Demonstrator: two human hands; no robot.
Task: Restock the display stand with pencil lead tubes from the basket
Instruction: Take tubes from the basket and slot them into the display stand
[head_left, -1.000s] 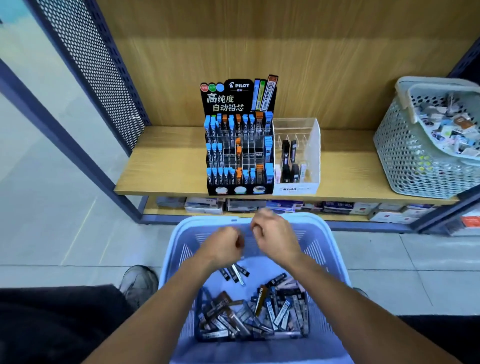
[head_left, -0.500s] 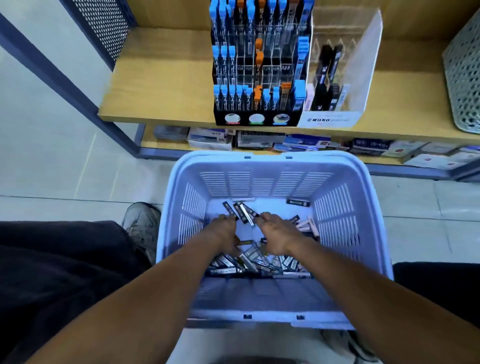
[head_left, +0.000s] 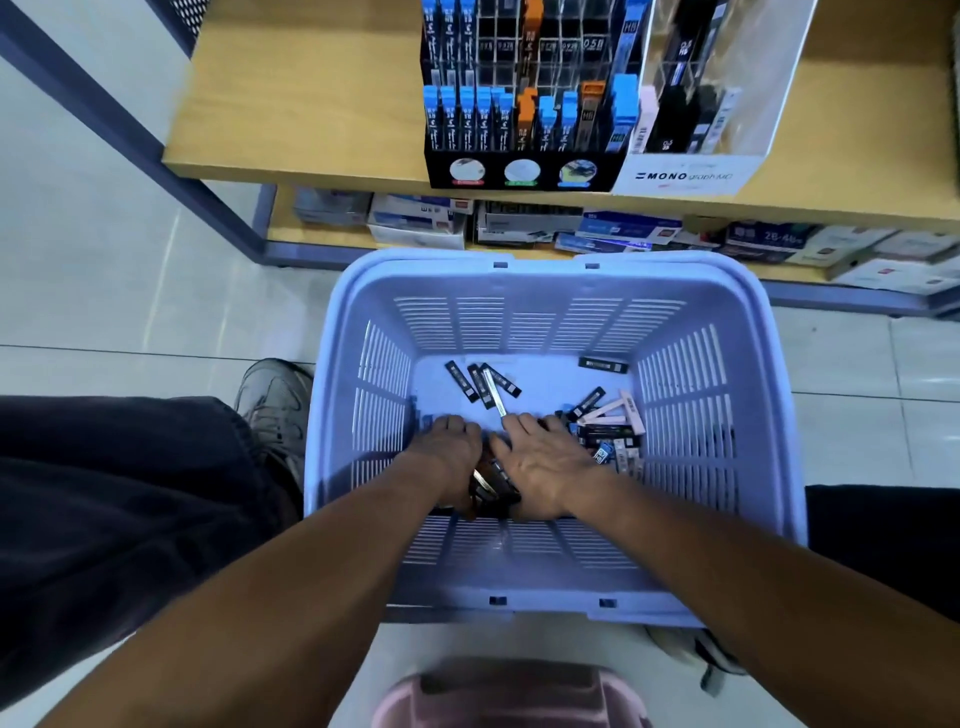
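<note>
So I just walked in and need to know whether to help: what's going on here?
A person is restocking pencil leads. Both hands are down in the lilac basket on the floor, among the loose pencil lead tubes. The left hand curls over some tubes at the near wall; the right hand lies flat on the pile. The black display stand on the wooden shelf has several empty slots. Nothing has been lifted out yet.

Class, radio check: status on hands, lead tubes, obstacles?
Both hands down in basket, sorting lead tubes. Grip unclear. Display stand untouched. Nothing blocking.
</note>
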